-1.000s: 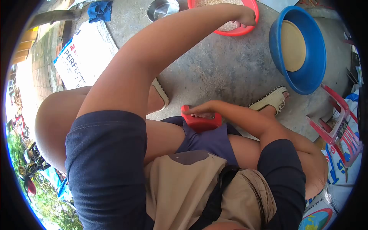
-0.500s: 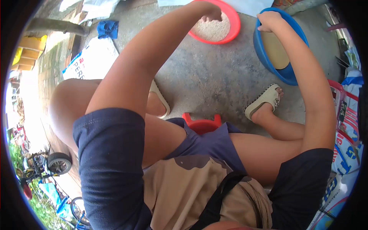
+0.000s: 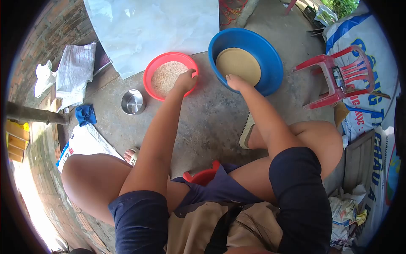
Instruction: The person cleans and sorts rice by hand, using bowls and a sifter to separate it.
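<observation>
My left hand (image 3: 185, 80) is closed at the right rim of a red basin (image 3: 149, 88), its fingers curled right at the edge. Pale, coarse grain-like material (image 3: 165, 76) fills much of that basin. To the right, my right hand (image 3: 238, 83) is closed on the near left rim of a larger blue basin (image 3: 270, 63). A flat, round tan surface (image 3: 239, 63) shows inside the blue basin, lying toward its left side. Both basins are on the concrete floor, a short gap apart.
A metal pot (image 3: 133, 102) stands left of the red basin. Behind lies a pale glossy sheet (image 3: 156, 25). A red plastic chair (image 3: 334, 78) and large printed sacks (image 3: 376, 110) are at the right. At left are a blue cloth (image 3: 86, 114) and a white sack (image 3: 86, 142).
The view has shifted, bringing both basins lower and leftward and the metal pot into sight. My left hand has gone from the red basin's far side to its right rim; my right hand to the blue basin's near rim.
</observation>
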The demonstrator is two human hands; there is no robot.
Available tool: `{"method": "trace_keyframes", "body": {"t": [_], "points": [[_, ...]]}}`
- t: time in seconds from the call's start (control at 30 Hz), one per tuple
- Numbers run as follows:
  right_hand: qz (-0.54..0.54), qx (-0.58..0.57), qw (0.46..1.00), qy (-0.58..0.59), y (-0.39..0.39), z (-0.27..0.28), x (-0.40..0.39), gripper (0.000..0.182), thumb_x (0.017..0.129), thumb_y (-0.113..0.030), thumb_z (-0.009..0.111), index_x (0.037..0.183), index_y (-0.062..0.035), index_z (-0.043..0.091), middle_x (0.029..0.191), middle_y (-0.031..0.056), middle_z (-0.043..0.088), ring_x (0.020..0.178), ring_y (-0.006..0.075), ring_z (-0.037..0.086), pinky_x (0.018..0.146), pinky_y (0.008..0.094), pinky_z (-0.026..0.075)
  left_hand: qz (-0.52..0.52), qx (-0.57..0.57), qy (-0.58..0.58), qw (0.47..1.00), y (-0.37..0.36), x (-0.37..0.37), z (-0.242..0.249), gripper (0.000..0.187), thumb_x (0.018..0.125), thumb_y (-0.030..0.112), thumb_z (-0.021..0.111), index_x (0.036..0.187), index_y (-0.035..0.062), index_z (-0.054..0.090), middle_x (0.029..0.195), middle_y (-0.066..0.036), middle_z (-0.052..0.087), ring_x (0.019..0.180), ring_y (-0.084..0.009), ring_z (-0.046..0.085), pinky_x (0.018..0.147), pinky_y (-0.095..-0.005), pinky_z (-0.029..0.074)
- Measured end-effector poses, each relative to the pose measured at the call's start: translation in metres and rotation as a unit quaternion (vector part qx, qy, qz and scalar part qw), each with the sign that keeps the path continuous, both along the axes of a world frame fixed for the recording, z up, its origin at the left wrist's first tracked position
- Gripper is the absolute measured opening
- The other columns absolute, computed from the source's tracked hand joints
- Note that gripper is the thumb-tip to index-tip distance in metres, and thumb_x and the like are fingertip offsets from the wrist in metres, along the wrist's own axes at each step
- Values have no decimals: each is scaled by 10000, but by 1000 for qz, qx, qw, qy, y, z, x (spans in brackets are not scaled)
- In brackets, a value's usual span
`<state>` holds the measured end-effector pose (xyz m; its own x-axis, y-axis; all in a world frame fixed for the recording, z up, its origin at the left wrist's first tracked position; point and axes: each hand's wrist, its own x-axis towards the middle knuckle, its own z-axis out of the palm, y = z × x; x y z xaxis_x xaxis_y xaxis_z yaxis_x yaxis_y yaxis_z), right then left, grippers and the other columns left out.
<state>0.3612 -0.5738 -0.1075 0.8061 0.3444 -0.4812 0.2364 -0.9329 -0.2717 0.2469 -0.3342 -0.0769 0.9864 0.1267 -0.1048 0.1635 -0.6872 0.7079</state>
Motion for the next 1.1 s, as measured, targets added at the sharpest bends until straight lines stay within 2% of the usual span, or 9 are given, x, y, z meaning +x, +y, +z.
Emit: {"method": "trace_keyframes", "body": {"t": [0.07, 0.23, 0.3, 0.4, 0.57, 0.7, 0.8, 0.93, 1.1], "points": [[-18, 28, 999, 25, -6, 3, -2, 554, 949, -425, 252, 1265, -35, 486, 1323, 180, 456, 1205, 348, 442, 1000, 431, 340, 63, -176, 55, 981, -5, -10, -72, 428, 867, 261, 510, 1245, 61, 505, 1100, -172, 617, 1011, -253, 600, 871, -333, 451], [-47, 33, 996, 74, -14, -12, 3, 597, 929, -479, 263, 1209, -34, 545, 1264, 194, 509, 1165, 344, 478, 978, 422, 342, 96, -103, -19, 990, -10, -41, -74, 327, 860, 267, 503, 1095, 60, 597, 984, -152, 650, 936, -289, 618, 821, -367, 467], [-56, 180, 973, 130, -15, -20, 3, 599, 918, -501, 293, 1212, -47, 550, 1235, 180, 537, 1151, 326, 488, 967, 402, 345, 103, -114, -3, 988, -2, -33, -79, 329, 845, 278, 510, 1071, 61, 610, 980, -154, 651, 928, -288, 619, 822, -371, 466], [-66, 258, 947, 180, -11, -29, -2, 600, 913, -513, 320, 1194, -44, 567, 1219, 166, 552, 1144, 310, 491, 958, 387, 344, 104, -70, 41, 991, 3, -30, -84, 356, 824, 299, 521, 1080, 67, 607, 977, -157, 651, 925, -289, 620, 825, -380, 466], [-59, 221, 964, 137, 2, -3, -28, 600, 916, -493, 333, 1286, -43, 476, 1289, 161, 500, 1203, 311, 449, 999, 377, 322, 152, -18, 31, 988, -15, -34, -75, 334, 814, 297, 518, 1039, 70, 615, 958, -148, 652, 924, -300, 616, 820, -393, 465], [-40, 227, 968, 98, 7, -20, -31, 647, 915, -482, 342, 1370, -22, 343, 1370, 173, 411, 1264, 308, 391, 1042, 378, 287, 156, -12, 20, 987, -17, -34, -75, 317, 817, 291, 513, 1017, 68, 617, 952, -142, 653, 919, -302, 616, 816, -396, 465], [-74, 247, 962, 86, 11, -14, -46, 658, 909, -489, 346, 1341, 7, 369, 1383, 198, 378, 1265, 316, 384, 1037, 390, 301, 158, -12, 27, 987, -16, -33, -78, 317, 816, 284, 514, 1021, 64, 614, 962, -141, 652, 922, -299, 617, 817, -393, 465], [-102, 208, 965, 121, 20, -53, -44, 617, 906, -495, 349, 1287, -15, 420, 1368, 223, 377, 1252, 352, 385, 1023, 441, 318, 211, -79, -6, 974, -25, -29, -70, 333, 833, 306, 525, 1050, 67, 607, 984, -147, 646, 933, -295, 615, 827, -390, 461], [-99, 107, 989, -37, 34, -54, -83, 521, 912, -493, 337, 1199, -76, 459, 1272, 208, 452, 1212, 408, 398, 977, 543, 331, 248, -206, -120, 939, -66, -11, -55, 453, 837, 330, 555, 1213, 80, 520, 1078, -187, 606, 959, -323, 603, 861, -397, 450]]}}
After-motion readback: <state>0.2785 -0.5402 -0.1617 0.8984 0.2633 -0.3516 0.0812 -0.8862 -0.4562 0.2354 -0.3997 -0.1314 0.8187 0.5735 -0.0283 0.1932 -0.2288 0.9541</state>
